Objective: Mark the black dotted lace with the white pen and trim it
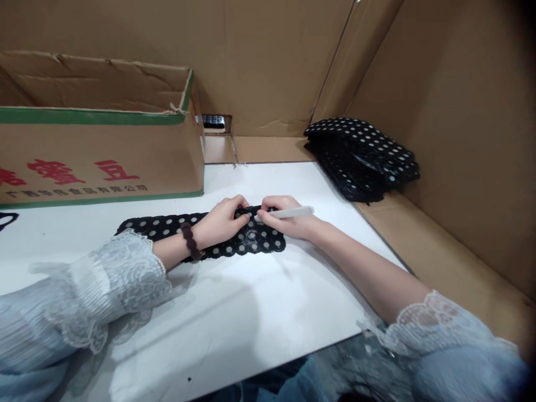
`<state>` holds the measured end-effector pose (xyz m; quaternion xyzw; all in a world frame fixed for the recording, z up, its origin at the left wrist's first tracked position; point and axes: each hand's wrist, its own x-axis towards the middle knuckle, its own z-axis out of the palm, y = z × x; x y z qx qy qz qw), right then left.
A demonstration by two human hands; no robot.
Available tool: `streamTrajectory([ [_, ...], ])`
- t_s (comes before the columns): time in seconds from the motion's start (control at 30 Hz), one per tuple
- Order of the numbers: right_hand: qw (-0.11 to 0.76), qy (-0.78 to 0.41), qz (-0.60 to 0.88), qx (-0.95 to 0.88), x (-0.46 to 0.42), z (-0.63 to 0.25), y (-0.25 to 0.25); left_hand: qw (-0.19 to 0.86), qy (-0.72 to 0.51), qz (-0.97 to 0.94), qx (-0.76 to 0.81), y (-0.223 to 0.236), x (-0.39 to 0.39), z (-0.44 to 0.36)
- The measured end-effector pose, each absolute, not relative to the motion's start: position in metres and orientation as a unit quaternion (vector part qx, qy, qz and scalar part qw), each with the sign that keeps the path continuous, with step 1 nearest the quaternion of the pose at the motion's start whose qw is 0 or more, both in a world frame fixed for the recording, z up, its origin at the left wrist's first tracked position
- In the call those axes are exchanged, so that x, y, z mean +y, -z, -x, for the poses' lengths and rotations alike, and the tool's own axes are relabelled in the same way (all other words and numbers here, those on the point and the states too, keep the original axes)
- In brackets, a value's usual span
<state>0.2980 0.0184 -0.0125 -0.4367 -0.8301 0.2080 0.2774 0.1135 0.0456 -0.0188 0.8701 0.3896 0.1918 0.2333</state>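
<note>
A black strip with pale dots (226,248) and scalloped edges lies flat on the white table, looking like fabric or a padded sheet. My left hand (221,223) rests across it, thumb and fingers closed on the strip near its upper edge. From the right, my right hand (287,215) grips a slim white pen-like stick (295,212), its tip pointing left at the dots beside my left thumb. Whether the tip touches the strip I cannot tell. Part of the strip is hidden under my left hand and wrist.
A large open cardboard box (100,151) with green edges and red characters stands at the left. More black dotted pieces (364,156) lie piled at the back right. Cardboard walls (268,67) enclose the table's back and right. A small black loop (8,219) lies at far left.
</note>
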Motion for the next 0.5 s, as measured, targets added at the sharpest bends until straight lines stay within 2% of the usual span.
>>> streamTrajectory([
  [0.13, 0.344, -0.222, 0.465, -0.785, 0.0163, -0.2953, 0.0140, 0.353, -0.242, -0.812, 0.397, 0.0178, 0.0471, -0.1123],
  [0.27, 0.362, -0.211, 0.467, -0.778, 0.0159, -0.2934, 0.0169, 0.451, -0.252, -0.754, 0.407, 0.0184, 0.0490, -0.1106],
  [0.5, 0.364, -0.191, 0.471, -0.781, 0.0156, -0.2925, 0.0209, 0.451, -0.258, -0.742, 0.424, 0.0160, 0.0487, -0.1126],
])
